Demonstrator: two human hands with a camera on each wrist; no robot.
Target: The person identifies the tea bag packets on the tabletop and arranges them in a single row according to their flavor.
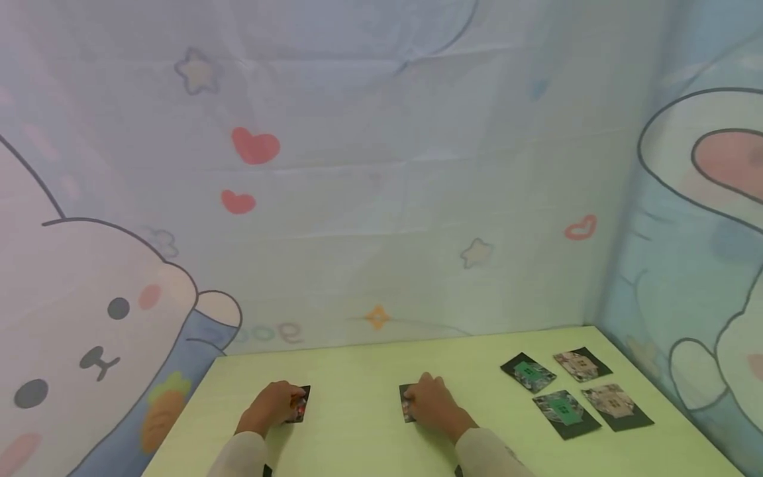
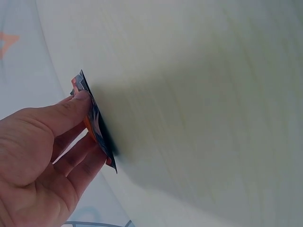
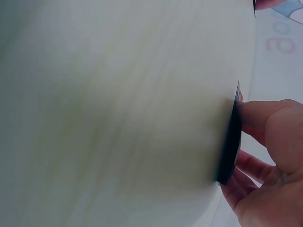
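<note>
Over the left part of the table, my left hand point(image 1: 273, 403) pinches a small flat packet point(image 1: 301, 405) with dark edges and red-orange print. The left wrist view shows the thumb on one face of this packet point(image 2: 97, 123) and fingers along its lower end. Right of it, my right hand point(image 1: 434, 404) grips a second dark-edged packet point(image 1: 406, 401) by its right side. Seen from the right wrist, that packet point(image 3: 231, 142) stands tilted on edge, its black side toward the tabletop, with fingers around its outer side. Both packets are held close over the table, well apart.
Several flat packets lie at the table's right: two with green panels point(image 1: 527, 374) point(image 1: 563, 409) and two with beige panels point(image 1: 583, 364) point(image 1: 616, 405). The pale yellow-green table point(image 1: 352, 437) meets a printed cloth backdrop point(image 1: 369, 199) at the back and sides.
</note>
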